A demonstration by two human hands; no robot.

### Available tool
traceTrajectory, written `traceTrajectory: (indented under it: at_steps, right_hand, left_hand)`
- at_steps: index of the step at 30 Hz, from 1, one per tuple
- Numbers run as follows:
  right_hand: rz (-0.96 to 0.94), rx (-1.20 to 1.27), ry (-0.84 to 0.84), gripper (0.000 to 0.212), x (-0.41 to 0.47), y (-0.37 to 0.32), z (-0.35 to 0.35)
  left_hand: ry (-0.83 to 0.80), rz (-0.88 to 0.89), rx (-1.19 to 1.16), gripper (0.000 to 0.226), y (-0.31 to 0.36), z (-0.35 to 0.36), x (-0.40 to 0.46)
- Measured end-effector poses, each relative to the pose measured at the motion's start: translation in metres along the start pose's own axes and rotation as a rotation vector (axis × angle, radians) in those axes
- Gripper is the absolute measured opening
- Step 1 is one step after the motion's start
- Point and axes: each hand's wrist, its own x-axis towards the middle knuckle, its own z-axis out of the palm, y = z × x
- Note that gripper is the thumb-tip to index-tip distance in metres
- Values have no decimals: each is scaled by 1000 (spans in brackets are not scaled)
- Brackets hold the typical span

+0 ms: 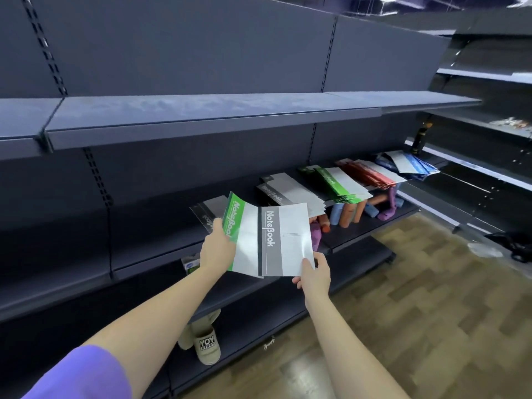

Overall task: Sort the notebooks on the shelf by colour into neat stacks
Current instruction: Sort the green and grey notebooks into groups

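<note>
Now holding two notebooks fanned apart over the shelf (161, 249), green notebook (234, 223) gripped in left hand (216, 249), grey notebook (285, 240) pinched at its corner by right hand (312, 273), probably to separate colours before the grey stack (288, 188) and green stack (336, 182).

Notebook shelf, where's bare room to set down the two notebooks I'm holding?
Bare shelf lies left of the lone grey notebook. Rightward it is crowded: grey stack, green stack, red stack and blue stack sit close together.
</note>
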Motion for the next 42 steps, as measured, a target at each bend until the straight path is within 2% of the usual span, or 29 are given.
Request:
traceTrajectory:
  at_steps: [3,7,12,19,24,27,31,35,38,40,42]
  right_hand:
    - [-21,-19,3,17,40,-16,-1]
    - [-41,-119,22,19,101,-38,-5]
    - [-26,-278,10,18,177,-57,-3]
    - [-27,-352,-46,29,246,-62,16]
    - [-155,-671,-136,39,285,-73,29]
    - [-209,-858,-171,37,305,-77,29]
    - [-249,-957,-239,34,325,-81,25]
    - [-292,-949,-393,34,341,-89,23]
    - [-334,-935,-530,24,345,-91,23]
    - [-373,-826,-675,21,345,-91,24]
    - [-324,-652,-871,27,340,-93,22]
  left_hand:
    - [9,-3,12,17,13,25,35]
    - [29,-99,-10,14,34,53,86]
    - [41,-167,10,23,51,83,135]
    - [102,-258,95,28,56,96,177]
    - [126,-307,139,29,55,98,187]
    - [150,-321,153,27,58,101,187]
    - [229,-342,89,18,71,109,181]
    - [309,-340,81,16,97,115,170]
    - [400,-360,78,17,124,122,164]
    - [436,-383,62,17,148,133,160]
    - [429,-399,24,16,171,150,159]
